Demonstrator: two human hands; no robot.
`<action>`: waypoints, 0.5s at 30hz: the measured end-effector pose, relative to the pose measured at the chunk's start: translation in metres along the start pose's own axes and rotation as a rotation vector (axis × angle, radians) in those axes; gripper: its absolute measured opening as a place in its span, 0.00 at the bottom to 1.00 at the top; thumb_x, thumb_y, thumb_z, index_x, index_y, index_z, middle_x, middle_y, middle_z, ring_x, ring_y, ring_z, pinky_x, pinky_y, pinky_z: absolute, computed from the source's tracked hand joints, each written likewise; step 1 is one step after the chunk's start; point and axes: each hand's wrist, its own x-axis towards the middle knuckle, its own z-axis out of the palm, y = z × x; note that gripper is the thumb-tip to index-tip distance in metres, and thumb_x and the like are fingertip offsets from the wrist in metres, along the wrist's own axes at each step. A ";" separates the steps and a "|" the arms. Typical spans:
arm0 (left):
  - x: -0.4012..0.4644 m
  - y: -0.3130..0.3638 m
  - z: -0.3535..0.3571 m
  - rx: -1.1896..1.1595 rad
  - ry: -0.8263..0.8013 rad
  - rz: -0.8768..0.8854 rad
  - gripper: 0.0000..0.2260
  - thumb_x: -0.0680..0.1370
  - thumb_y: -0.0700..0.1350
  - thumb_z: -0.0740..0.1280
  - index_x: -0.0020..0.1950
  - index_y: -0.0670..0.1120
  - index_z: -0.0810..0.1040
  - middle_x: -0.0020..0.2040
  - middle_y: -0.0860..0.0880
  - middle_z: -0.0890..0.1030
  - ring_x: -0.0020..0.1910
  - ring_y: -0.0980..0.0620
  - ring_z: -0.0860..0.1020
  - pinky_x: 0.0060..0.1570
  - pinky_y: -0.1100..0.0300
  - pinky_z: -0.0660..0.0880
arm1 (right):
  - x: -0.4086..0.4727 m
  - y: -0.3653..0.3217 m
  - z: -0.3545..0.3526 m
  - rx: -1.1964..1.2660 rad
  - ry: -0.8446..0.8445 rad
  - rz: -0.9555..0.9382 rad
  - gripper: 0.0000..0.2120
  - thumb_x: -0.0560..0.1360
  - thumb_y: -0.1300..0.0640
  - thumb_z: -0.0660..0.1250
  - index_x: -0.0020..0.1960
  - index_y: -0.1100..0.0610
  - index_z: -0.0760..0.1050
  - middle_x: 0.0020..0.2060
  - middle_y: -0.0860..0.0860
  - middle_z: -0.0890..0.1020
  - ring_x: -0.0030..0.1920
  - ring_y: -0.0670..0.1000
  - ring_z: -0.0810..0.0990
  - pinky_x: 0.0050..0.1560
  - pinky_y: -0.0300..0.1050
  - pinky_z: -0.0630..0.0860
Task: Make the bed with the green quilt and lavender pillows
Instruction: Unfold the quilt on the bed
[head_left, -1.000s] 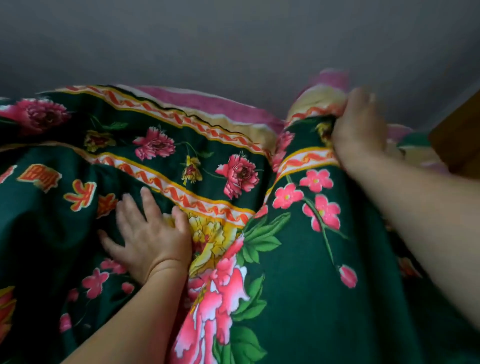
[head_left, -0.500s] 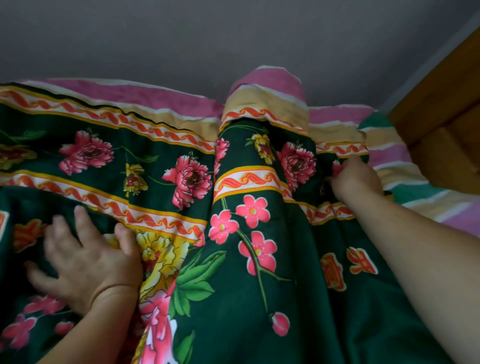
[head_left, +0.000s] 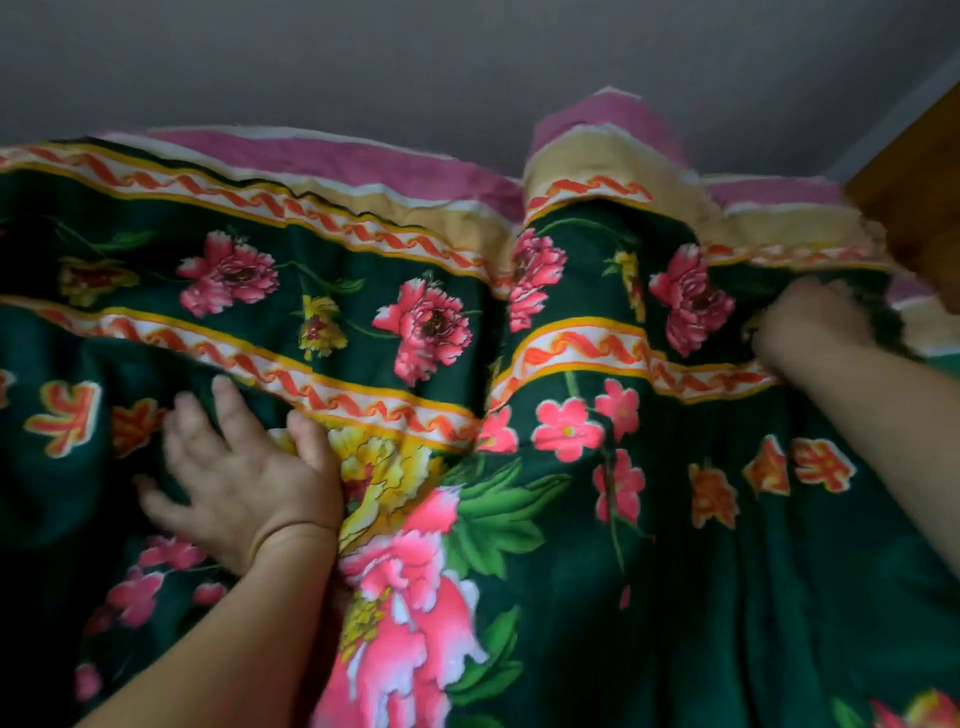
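Left hand flat, fingers spread, pressing green quilt. Quilt covers bed, raised fold at centre, pink-striped edge along grey wall. Right hand blurred, fingers curled, gripping quilt near wooden headboard.

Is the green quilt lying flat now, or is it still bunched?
Bunched: the green quilt rises in a tall fold between both hands.

The bed has a pink and tan striped sheet showing at the far edge, with the green floral quilt spread rumpled over it.
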 end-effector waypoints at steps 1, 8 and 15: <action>-0.007 0.017 -0.016 -0.050 -0.016 -0.005 0.29 0.75 0.59 0.53 0.74 0.49 0.60 0.75 0.44 0.61 0.74 0.44 0.59 0.70 0.38 0.52 | 0.000 -0.002 0.001 0.017 0.092 -0.011 0.24 0.74 0.59 0.65 0.68 0.65 0.66 0.66 0.65 0.67 0.66 0.67 0.69 0.66 0.60 0.67; -0.010 0.021 -0.036 -0.027 -0.053 -0.001 0.32 0.73 0.60 0.47 0.75 0.48 0.60 0.75 0.44 0.60 0.75 0.46 0.57 0.71 0.37 0.50 | -0.085 -0.093 -0.050 0.603 0.615 -0.751 0.21 0.73 0.57 0.52 0.60 0.63 0.74 0.60 0.62 0.74 0.63 0.59 0.72 0.61 0.44 0.63; -0.012 0.026 -0.041 0.007 -0.095 -0.019 0.33 0.73 0.60 0.46 0.75 0.49 0.60 0.76 0.45 0.60 0.75 0.48 0.57 0.71 0.39 0.49 | -0.158 -0.191 -0.012 -0.140 -0.229 -0.811 0.30 0.75 0.42 0.66 0.66 0.62 0.67 0.68 0.60 0.69 0.64 0.60 0.72 0.57 0.50 0.73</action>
